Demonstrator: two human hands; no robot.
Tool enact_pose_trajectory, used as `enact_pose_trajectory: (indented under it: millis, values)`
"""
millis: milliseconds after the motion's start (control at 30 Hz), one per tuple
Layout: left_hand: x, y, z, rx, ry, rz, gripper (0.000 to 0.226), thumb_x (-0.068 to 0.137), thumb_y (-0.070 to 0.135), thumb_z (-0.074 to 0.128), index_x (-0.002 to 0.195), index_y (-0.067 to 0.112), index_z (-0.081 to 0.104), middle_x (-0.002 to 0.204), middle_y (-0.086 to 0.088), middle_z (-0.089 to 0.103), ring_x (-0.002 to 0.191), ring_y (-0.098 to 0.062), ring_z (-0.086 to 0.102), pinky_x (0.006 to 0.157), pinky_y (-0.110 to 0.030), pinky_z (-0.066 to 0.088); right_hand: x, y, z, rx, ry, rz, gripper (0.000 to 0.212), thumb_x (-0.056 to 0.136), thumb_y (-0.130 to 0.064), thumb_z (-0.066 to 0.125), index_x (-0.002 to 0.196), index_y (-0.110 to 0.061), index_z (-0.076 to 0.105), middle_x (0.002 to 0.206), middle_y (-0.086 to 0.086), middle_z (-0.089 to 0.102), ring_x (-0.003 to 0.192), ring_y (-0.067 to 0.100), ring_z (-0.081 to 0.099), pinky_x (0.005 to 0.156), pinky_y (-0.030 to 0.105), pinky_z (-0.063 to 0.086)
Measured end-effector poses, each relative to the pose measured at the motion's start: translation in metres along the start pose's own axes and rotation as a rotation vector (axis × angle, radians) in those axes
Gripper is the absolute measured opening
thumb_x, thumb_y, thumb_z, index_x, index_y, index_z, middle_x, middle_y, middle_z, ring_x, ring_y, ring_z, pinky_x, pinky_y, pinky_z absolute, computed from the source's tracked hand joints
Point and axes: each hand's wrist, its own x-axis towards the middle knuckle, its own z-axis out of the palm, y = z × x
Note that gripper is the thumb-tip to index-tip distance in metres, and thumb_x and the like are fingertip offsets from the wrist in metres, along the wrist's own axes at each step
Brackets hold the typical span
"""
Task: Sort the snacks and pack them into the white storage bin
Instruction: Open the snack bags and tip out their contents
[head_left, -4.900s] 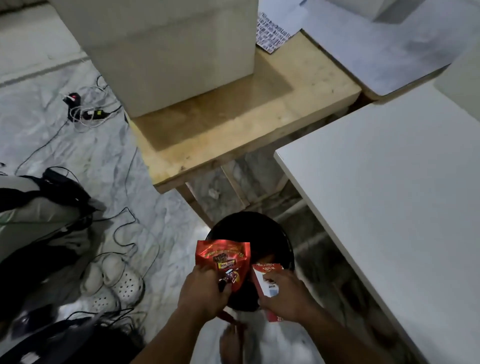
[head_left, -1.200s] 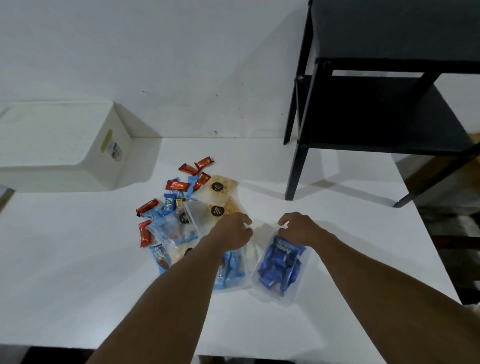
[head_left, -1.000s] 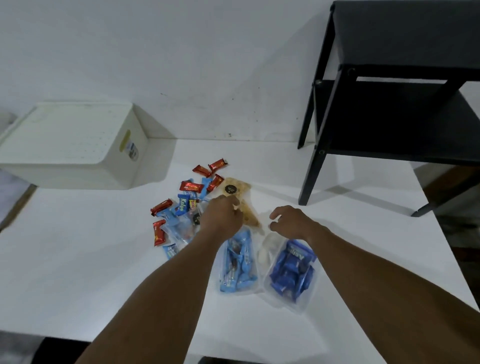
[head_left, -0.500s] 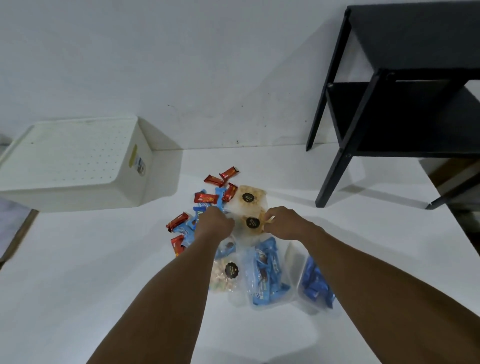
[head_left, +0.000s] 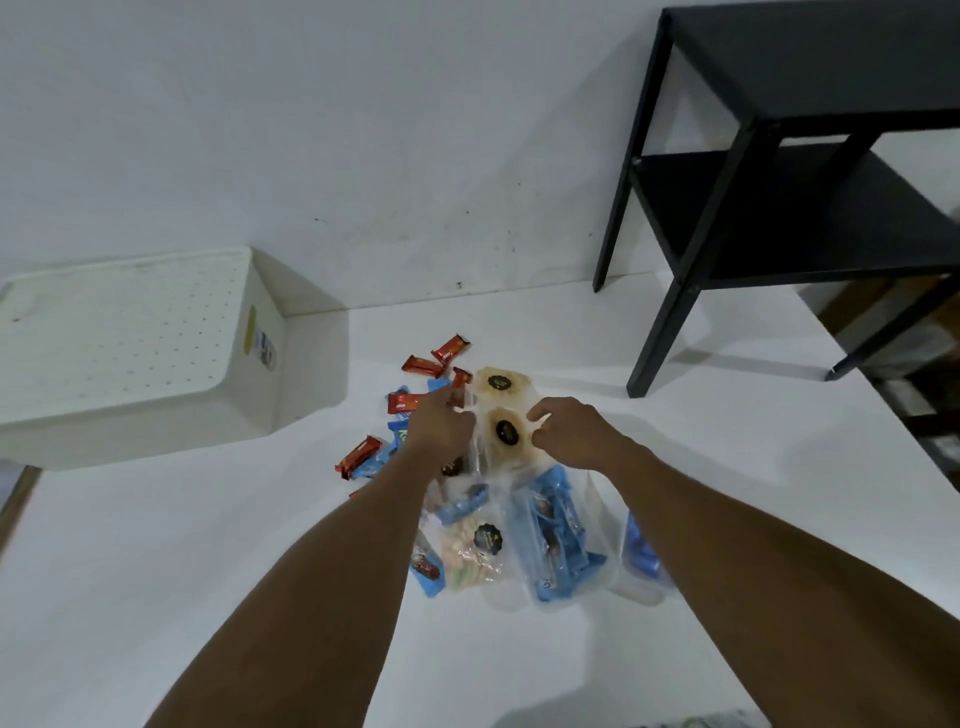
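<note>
A heap of snacks lies on the white table (head_left: 156, 571): several red bars (head_left: 423, 366), blue wrapped bars (head_left: 400, 434), clear bags of blue packets (head_left: 553, 540), and a bag of pale snacks (head_left: 475, 558). My left hand (head_left: 441, 428) and my right hand (head_left: 569, 431) pinch either side of a clear bag of tan crackers (head_left: 506, 431) with a black round label. A second cracker bag (head_left: 498, 384) lies just behind it. The white storage bin (head_left: 124, 353) stands upside down at the left, its dotted bottom facing up.
A black two-level shelf (head_left: 779, 208) stands on the table at the back right, against the white wall. The table's right edge runs diagonally past its front leg. A bag of dark blue packets (head_left: 641, 556) is half hidden under my right forearm.
The view turned from a black bucket on the floor to the table. Both hands moved from the blue packet bags forward onto the cracker bag and closed on its sides.
</note>
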Motion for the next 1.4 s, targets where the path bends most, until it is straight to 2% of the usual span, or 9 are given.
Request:
enact_pose_trajectory:
  millis: [200,300,400,500,633,800,967,1133,1400]
  values:
    - [-0.004,0.050,-0.044,-0.019,-0.233,0.153,0.004,0.087,0.015,0.074,0.089,0.018,0.076,0.102,-0.011,0.072,0.082,-0.021,0.064,0.081,-0.038,0.055,-0.004,-0.043,-0.023,0.108,0.098,-0.124,0.040,0.083,-0.019,0.073,0.120,-0.029,0.063,0.118,0.002,0.059,0.103,0.018,0.060,0.078,0.027,0.049]
    - [-0.012,0.072,-0.068,0.015,-0.288,0.222,0.015,0.087,0.009,0.074,0.102,0.006,0.077,0.095,-0.010,0.072,0.078,-0.021,0.067,0.074,-0.028,0.057,-0.013,-0.070,-0.037,0.244,0.062,-0.162,0.020,0.084,-0.017,0.074,0.103,-0.020,0.070,0.109,0.005,0.067,0.084,0.013,0.059,0.064,0.022,0.045]
    - [-0.017,0.088,-0.088,-0.020,-0.272,0.216,0.008,0.086,0.008,0.074,0.094,0.007,0.073,0.082,-0.007,0.071,0.062,-0.016,0.067,0.053,-0.019,0.048,-0.019,-0.089,-0.049,0.321,0.042,-0.162,0.010,0.084,-0.015,0.074,0.091,-0.010,0.068,0.096,0.010,0.072,0.081,0.017,0.060,0.065,0.029,0.045]
    - [-0.016,0.094,-0.106,-0.086,-0.213,0.211,0.014,0.081,0.020,0.081,0.086,0.016,0.069,0.082,-0.006,0.074,0.065,-0.017,0.068,0.060,-0.025,0.041,-0.021,-0.106,-0.056,0.363,0.051,-0.167,0.009,0.084,-0.011,0.072,0.086,-0.013,0.064,0.097,0.013,0.076,0.083,0.021,0.067,0.070,0.035,0.046]
    - [-0.015,0.091,-0.131,-0.102,-0.137,0.257,0.021,0.083,0.024,0.080,0.091,0.007,0.071,0.089,-0.009,0.075,0.077,-0.017,0.072,0.062,-0.027,0.046,-0.023,-0.123,-0.067,0.446,0.107,-0.215,0.008,0.085,-0.015,0.072,0.087,-0.014,0.064,0.099,0.009,0.076,0.097,0.024,0.073,0.072,0.037,0.050]
    - [-0.013,0.088,-0.149,-0.151,-0.088,0.292,0.024,0.084,0.027,0.079,0.091,0.005,0.073,0.080,-0.003,0.073,0.070,-0.011,0.070,0.066,-0.028,0.048,-0.025,-0.140,-0.072,0.469,0.034,-0.237,0.024,0.087,-0.037,0.071,0.089,-0.014,0.064,0.093,0.013,0.075,0.083,0.016,0.070,0.075,0.035,0.052]
    - [-0.012,0.090,-0.157,-0.233,-0.096,0.290,0.026,0.083,0.028,0.079,0.093,0.005,0.072,0.081,-0.002,0.073,0.077,-0.014,0.074,0.070,-0.028,0.052,-0.020,-0.154,-0.066,0.531,0.049,-0.280,0.020,0.092,-0.028,0.067,0.081,-0.018,0.054,0.085,0.012,0.072,0.082,0.017,0.069,0.075,0.037,0.051]
    - [-0.005,0.081,-0.165,-0.417,-0.089,0.285,0.027,0.084,0.020,0.078,0.101,0.000,0.071,0.093,-0.016,0.075,0.087,-0.025,0.074,0.086,-0.038,0.057,-0.017,-0.168,-0.066,0.612,0.073,-0.301,0.022,0.091,-0.025,0.067,0.077,-0.017,0.052,0.079,0.012,0.072,0.081,0.020,0.071,0.075,0.038,0.048]
    - [-0.003,0.091,-0.172,-0.426,-0.061,0.346,0.022,0.089,0.019,0.074,0.097,-0.002,0.072,0.081,-0.011,0.074,0.077,-0.018,0.071,0.080,-0.033,0.057,-0.013,-0.186,-0.071,0.653,0.112,-0.314,0.025,0.095,-0.024,0.062,0.072,-0.017,0.053,0.067,0.005,0.064,0.088,0.025,0.074,0.078,0.039,0.047]
